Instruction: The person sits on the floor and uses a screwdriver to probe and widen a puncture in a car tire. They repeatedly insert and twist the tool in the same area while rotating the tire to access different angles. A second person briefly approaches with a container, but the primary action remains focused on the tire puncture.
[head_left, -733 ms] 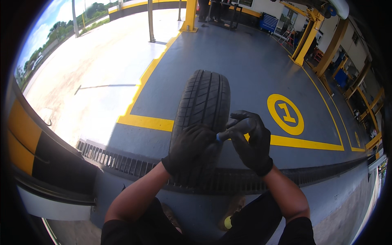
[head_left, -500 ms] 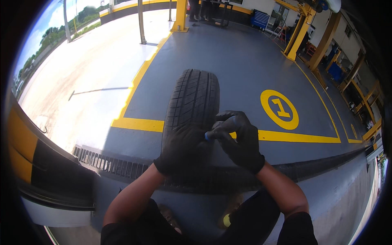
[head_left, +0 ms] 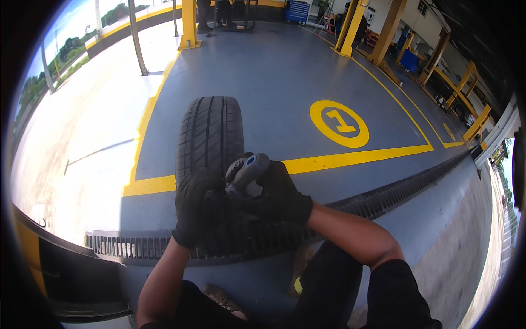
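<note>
An upright black tyre (head_left: 212, 129) with a grooved tread stands on the floor in front of me. My right hand (head_left: 279, 192), in a black glove, is wrapped round a grey-handled tool (head_left: 251, 172) with a thick rounded handle and a blue spot near its end. The handle points up and away to the right; its lower end is hidden by the gloves. My left hand (head_left: 193, 205), gloved in black too, sits beside it over the near part of the tread. Its fingers are curled in, and what they hold, if anything, is hidden.
A drain grate (head_left: 131, 245) crosses the floor just beyond my feet. Yellow lines and a yellow circle (head_left: 339, 124) mark the grey floor. Yellow lift posts (head_left: 189, 24) and a blue tool cabinet (head_left: 297, 12) stand farther back. People's legs (head_left: 222, 12) show at the far end.
My view has swung, so tyre and floor markings sit farther left. My right hand has turned, bringing the grey handle into sight. The left hand's fingers are more plainly curled.
</note>
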Motion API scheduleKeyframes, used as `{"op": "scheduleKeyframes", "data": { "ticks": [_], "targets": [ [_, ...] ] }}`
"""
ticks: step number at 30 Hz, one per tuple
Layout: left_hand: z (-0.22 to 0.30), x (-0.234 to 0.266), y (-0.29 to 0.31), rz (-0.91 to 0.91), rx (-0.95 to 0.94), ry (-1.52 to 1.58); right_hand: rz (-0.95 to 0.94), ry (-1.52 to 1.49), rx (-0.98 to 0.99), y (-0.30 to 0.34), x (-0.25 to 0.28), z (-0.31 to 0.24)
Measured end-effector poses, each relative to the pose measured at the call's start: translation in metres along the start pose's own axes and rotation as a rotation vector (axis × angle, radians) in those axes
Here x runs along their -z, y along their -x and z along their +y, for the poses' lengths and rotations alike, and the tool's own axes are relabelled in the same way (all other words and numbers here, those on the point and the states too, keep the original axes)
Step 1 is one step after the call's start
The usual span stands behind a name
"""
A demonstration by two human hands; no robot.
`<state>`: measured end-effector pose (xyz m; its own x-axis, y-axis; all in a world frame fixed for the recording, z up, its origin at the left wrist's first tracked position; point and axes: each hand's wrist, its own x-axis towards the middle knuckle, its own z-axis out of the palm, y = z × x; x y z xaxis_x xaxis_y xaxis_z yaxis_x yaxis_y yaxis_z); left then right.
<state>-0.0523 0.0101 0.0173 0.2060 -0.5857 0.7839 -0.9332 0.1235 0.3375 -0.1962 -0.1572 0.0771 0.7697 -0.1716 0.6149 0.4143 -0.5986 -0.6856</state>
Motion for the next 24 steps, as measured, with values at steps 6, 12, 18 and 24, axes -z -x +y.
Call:
{"op": "scheduleKeyframes", "data": {
  "ticks": [6,12,18,24],
  "targets": [
    [-0.031,0.008,0.005,0.386,0.373,-0.116,0.297,-0.156,-0.398,0.001,0.001,0.032],
    [-0.067,0.008,0.023,0.227,1.341,1.08,-0.304,0.425,-0.379,0.037,0.01,0.081],
    [-0.128,-0.02,0.101,-0.134,0.863,0.902,-0.036,-0.525,-0.758,0.026,-0.028,0.064],
    [-0.11,-0.033,0.086,-0.005,1.058,1.366,-0.043,-0.702,-0.869,0.03,-0.023,0.089]
  ]
}}
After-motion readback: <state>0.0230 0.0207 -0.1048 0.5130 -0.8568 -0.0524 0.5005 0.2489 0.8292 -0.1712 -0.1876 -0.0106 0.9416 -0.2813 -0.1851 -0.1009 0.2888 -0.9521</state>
